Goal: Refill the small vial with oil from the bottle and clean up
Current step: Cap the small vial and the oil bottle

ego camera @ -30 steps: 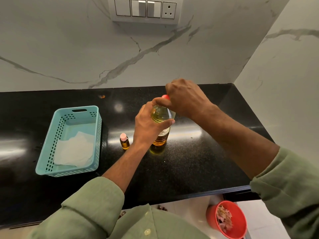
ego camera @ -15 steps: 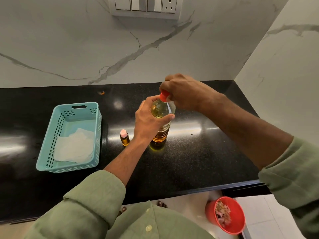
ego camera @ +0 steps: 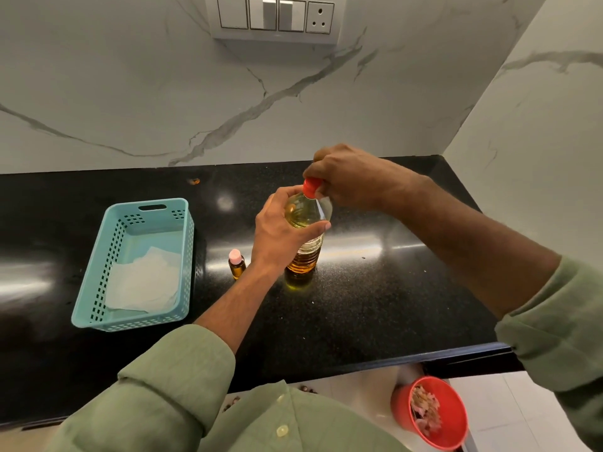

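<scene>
A clear plastic oil bottle point(ego camera: 305, 256) with yellow oil stands upright on the black counter point(ego camera: 375, 305). My left hand point(ego camera: 280, 230) is wrapped around its upper body. My right hand point(ego camera: 349, 177) pinches its red cap point(ego camera: 310, 186), which sits on the neck. A small amber vial point(ego camera: 236, 264) with a pink cap stands upright just left of the bottle, beside my left wrist, untouched.
A teal perforated basket point(ego camera: 98, 285) holding a white tissue point(ego camera: 143, 282) sits at the left of the counter. Marble walls close the back and right side. A red bin point(ego camera: 434, 415) with scraps stands on the floor below the counter's front edge.
My right hand has shifted on the cap, so the red cap shows more now. The bottle and left hand stay in place. The vial has not moved.
</scene>
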`<state>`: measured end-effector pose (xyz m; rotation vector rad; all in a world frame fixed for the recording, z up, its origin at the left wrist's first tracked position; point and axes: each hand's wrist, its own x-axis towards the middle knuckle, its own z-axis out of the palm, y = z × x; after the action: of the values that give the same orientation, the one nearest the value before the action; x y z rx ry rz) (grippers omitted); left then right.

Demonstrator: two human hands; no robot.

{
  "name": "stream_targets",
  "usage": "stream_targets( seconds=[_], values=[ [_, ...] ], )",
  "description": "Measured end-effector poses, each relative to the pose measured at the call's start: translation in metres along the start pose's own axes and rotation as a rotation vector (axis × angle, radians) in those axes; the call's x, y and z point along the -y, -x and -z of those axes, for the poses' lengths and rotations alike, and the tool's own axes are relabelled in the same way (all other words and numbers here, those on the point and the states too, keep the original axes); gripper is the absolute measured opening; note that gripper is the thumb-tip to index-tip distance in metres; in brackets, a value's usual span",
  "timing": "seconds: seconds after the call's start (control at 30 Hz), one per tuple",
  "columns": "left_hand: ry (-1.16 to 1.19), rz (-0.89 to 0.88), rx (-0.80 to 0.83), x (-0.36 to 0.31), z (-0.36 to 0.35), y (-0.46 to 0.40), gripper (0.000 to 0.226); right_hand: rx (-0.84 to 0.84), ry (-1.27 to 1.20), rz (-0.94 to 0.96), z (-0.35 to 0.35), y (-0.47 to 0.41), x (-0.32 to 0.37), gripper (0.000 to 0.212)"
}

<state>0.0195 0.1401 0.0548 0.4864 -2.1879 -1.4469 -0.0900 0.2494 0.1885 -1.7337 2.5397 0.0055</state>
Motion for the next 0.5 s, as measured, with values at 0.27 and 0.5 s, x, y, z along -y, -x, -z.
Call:
stream_targets(
  seconds=[0.27,0.5],
  values=[
    [0.002,-0.011,-0.007,0.0,-0.002,0.0,0.069,-0.036,0.014,0.029,0.0,-0.001,-0.006,0.03],
    [0.012,0.004,-0.027,0.003,-0.006,-0.001,0.07,-0.107,0.017,-0.033,-0.01,0.003,0.005,0.028]
  ],
)
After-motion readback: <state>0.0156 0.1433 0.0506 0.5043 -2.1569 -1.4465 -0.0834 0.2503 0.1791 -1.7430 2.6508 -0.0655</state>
